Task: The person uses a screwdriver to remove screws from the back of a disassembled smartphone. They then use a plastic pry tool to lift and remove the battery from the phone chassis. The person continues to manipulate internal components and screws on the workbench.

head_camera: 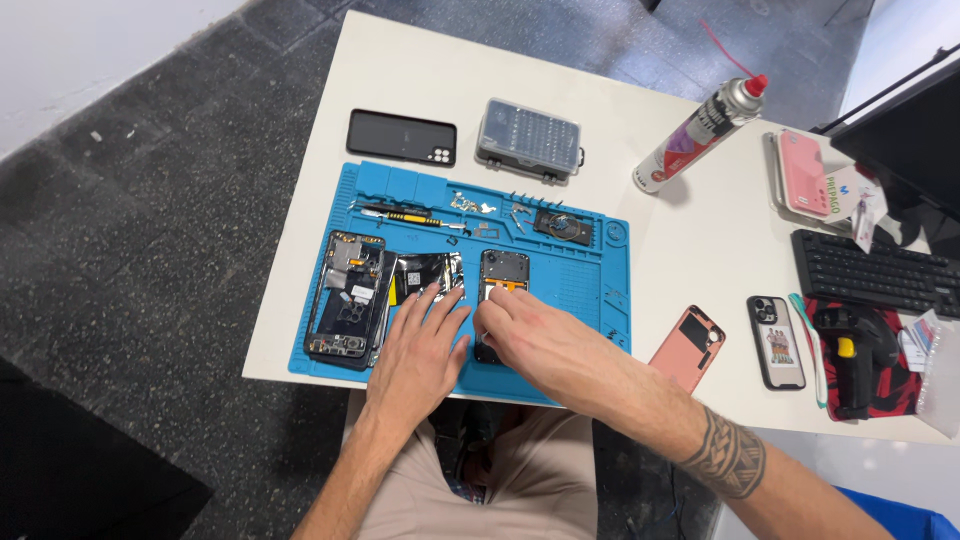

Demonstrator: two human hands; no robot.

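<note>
My left hand (420, 345) lies flat with fingers spread on a shiny black phone part (425, 272) on the blue work mat (575, 280). My right hand (528, 335) rests on the lower end of a small black phone frame with orange flex parts (503, 272), fingers bent over it; whether it pinches anything is hidden. An opened phone body showing its insides (348, 298) lies at the mat's left. A thin yellow-handled tool (405, 214) and several small screws and parts (485, 207) sit along the mat's top.
Behind the mat are a black phone back (401, 136) and a clear bit case (529, 137). A spray can (700, 132) lies right of them. Pink phone case (686, 347), cased phone (776, 342), pink box (803, 172), keyboard (868, 272) and black tool (852, 360) crowd the right side.
</note>
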